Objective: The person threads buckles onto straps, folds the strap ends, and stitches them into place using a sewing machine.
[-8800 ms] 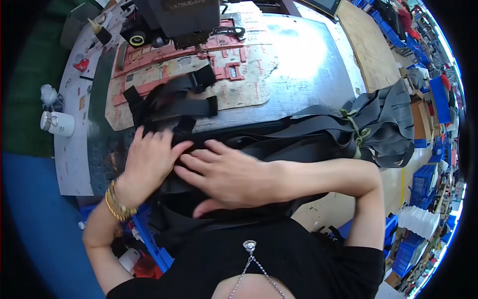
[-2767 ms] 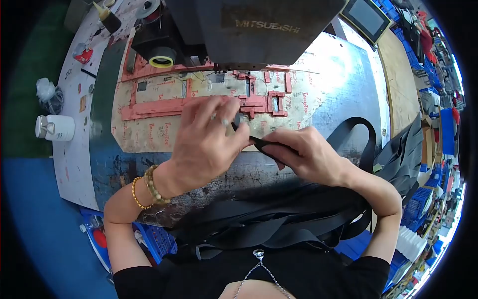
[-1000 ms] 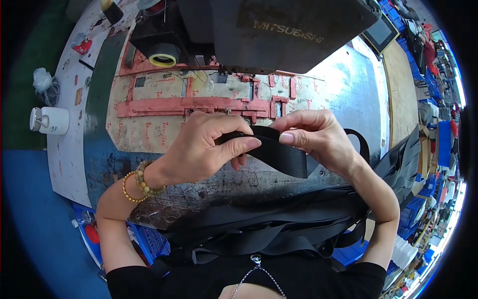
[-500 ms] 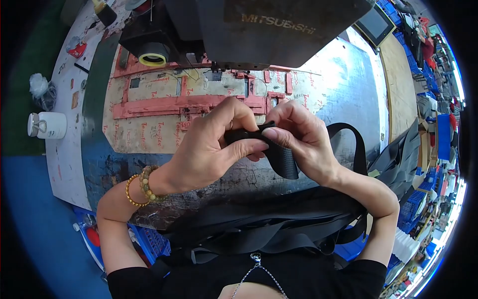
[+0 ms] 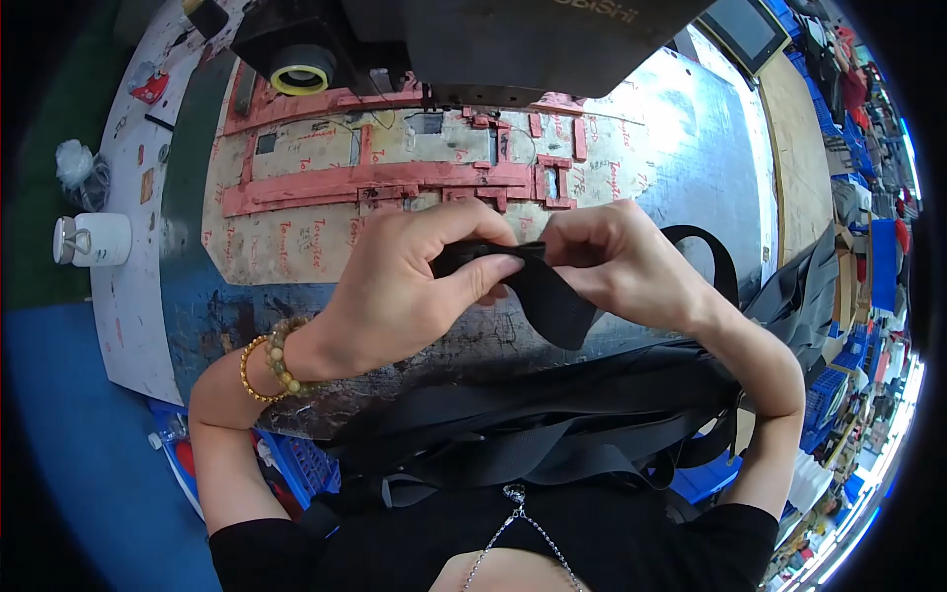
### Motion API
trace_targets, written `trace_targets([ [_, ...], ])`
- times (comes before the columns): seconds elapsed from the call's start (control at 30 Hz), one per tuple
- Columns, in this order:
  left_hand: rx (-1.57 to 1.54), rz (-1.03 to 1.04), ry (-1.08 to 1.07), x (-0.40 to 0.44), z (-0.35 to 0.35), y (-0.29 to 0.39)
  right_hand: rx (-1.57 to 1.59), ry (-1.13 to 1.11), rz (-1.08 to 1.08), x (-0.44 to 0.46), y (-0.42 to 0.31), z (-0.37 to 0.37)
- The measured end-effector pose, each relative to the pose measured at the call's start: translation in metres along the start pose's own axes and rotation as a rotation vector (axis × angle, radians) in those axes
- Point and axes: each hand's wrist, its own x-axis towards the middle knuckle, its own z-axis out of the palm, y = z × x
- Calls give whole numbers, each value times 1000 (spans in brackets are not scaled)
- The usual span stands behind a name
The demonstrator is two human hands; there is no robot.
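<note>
Seen from the head camera, a worker's left hand (image 5: 404, 281) pinches a folded black strap (image 5: 555, 308) between thumb and fingers, over the near edge of a patterned board (image 5: 281, 247) on a dark metal worktop (image 5: 222, 331). The right hand (image 5: 636, 261) curls against the strap's right side, its fingertips partly hidden; whether it grips cannot be told. A flat loop of the strap droops between the hands.

At the far side, a dark machine (image 5: 513, 49) carries pale brand lettering cut off at the top edge, the legible end reading roughly "BISHI." Red lettering repeats across the board, seemingly starting "To," the rest too small to read surely. A white jar (image 5: 104, 240) stands at left, a dark screen (image 5: 748, 32) at far right. More black straps (image 5: 552, 429) lie heaped at the near side, against the worker's black shirt (image 5: 424, 548).
</note>
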Motion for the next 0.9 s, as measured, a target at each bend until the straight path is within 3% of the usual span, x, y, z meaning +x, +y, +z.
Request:
trace_targets([
  [0.2, -166, 18, 113, -1, 8, -4, 40, 17, -88, 5, 6, 0],
  [0.37, -361, -70, 150, 6, 1, -8, 95, 178, -113, -2, -6, 8],
  [0.7, -384, -132, -118, 21, -22, -8, 281, 188, -29, 15, 4, 1],
  [0.83, 138, 3, 60, 35, -20, -21, 323, 217, 147, 35, -7, -8],
  [0.87, 139, 4, 59, 38, -21, -27, 322, 275, 172, 43, -10, -9],
  [0.9, 285, 124, 118, 41, -20, -36, 322, 331, 197, 51, -10, -10],
])
